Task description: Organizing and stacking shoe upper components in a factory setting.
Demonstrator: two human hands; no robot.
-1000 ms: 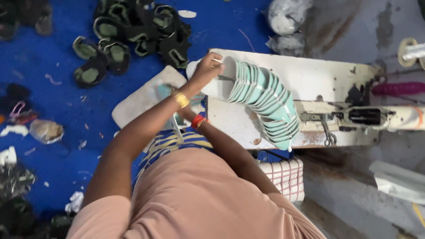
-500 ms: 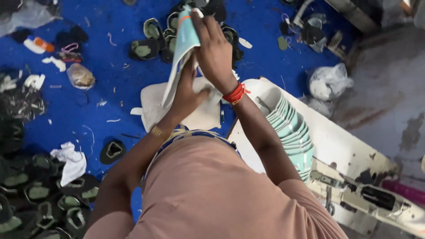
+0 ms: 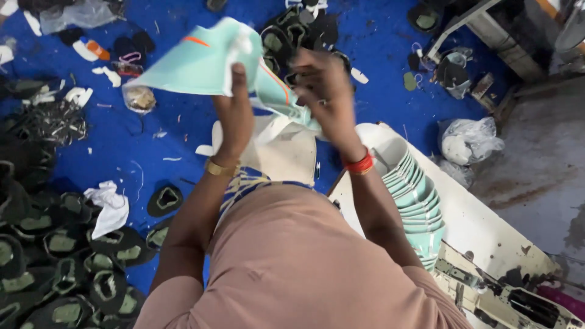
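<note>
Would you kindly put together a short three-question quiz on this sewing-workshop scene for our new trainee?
1. True or false: the mint-green fabric piece lies flat on the blue floor covering.
2. Which hands grip that piece? A) left only B) right only C) both
3. What is stacked on the white table beside the sewing machine?

Key:
1. False; it is held up in the air.
2. C; the left hand and the right hand both hold it.
3. A stack of mint-green pieces.

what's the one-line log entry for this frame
left hand: grips mint piece | right hand: grips same piece | mint stack: on white table
</note>
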